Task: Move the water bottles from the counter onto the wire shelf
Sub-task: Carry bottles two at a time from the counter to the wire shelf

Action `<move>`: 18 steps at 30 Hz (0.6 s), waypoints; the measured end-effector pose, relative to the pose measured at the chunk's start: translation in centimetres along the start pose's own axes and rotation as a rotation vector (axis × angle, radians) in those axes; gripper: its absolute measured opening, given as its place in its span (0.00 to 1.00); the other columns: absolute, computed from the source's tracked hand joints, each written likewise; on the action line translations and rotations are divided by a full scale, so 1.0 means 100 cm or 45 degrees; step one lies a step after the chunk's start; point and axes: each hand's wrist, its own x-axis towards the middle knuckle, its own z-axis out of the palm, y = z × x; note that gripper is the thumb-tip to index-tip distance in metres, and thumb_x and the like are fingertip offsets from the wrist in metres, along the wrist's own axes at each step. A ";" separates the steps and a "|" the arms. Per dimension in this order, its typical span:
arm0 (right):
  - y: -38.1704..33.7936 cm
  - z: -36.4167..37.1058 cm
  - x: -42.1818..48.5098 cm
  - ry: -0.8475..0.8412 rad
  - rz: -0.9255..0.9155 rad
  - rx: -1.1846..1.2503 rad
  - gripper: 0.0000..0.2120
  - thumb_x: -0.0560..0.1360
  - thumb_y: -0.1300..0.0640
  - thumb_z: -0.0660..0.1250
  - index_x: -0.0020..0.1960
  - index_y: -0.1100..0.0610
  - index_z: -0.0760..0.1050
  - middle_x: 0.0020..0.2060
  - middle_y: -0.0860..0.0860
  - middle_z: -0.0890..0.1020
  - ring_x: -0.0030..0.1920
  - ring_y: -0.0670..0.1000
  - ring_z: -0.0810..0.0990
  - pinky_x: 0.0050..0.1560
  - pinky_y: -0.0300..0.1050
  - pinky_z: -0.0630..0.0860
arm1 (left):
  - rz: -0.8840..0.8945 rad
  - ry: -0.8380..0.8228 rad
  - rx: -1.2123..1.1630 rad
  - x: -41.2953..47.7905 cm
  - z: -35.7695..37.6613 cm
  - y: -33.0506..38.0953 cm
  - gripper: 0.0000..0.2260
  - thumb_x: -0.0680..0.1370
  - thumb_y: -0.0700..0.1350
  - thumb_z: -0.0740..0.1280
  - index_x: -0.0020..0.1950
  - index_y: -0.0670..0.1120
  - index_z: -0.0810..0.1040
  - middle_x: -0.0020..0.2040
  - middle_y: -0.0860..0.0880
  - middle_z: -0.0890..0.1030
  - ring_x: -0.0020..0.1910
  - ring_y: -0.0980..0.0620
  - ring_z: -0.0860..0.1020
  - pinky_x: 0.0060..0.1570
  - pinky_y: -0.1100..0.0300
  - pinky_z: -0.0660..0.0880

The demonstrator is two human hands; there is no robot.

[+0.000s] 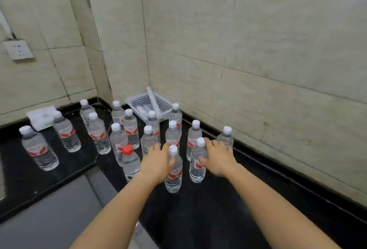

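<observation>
Fifteen clear ribbed plastic water bottles (pixel 100 135), fourteen white-capped, one red-capped bottle (pixel 130 162), stand on the glossy black counter (pixel 218 219); my left hand (pixel 156 164) and right hand (pixel 219 158), fingers spread, each touch a near bottle.

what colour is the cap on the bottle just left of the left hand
Red cap, seen in the head view.

Kitchen corner (tiled walls (pixel 258 50), black counter (pixel 218 219))

Head view, down onto counter (pixel 198 219)
</observation>
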 end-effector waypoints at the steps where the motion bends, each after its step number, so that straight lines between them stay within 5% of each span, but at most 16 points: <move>1: -0.001 0.002 0.008 -0.010 0.011 -0.002 0.34 0.77 0.44 0.60 0.77 0.54 0.50 0.71 0.56 0.66 0.72 0.58 0.61 0.69 0.61 0.59 | 0.019 -0.003 -0.012 0.008 0.004 -0.003 0.24 0.80 0.53 0.57 0.75 0.48 0.58 0.68 0.44 0.68 0.67 0.43 0.66 0.59 0.48 0.70; 4: 0.000 0.009 0.029 -0.002 0.024 -0.039 0.35 0.78 0.46 0.60 0.78 0.52 0.47 0.71 0.55 0.65 0.72 0.58 0.62 0.67 0.61 0.61 | 0.095 0.009 -0.042 0.026 0.018 -0.013 0.26 0.80 0.52 0.57 0.76 0.48 0.55 0.68 0.44 0.67 0.66 0.43 0.66 0.59 0.48 0.72; 8: 0.001 0.021 0.043 0.003 -0.030 -0.172 0.31 0.80 0.48 0.59 0.78 0.53 0.49 0.71 0.54 0.67 0.71 0.57 0.63 0.66 0.59 0.62 | 0.162 0.001 0.029 0.039 0.029 -0.014 0.20 0.81 0.52 0.57 0.71 0.47 0.64 0.63 0.45 0.74 0.60 0.44 0.72 0.53 0.51 0.73; 18: 0.004 0.035 0.006 0.188 -0.065 -0.279 0.15 0.80 0.48 0.60 0.61 0.56 0.69 0.58 0.55 0.77 0.60 0.56 0.72 0.59 0.52 0.66 | 0.238 0.045 0.009 0.022 0.030 -0.003 0.12 0.77 0.49 0.65 0.55 0.43 0.75 0.51 0.45 0.77 0.54 0.44 0.75 0.48 0.53 0.72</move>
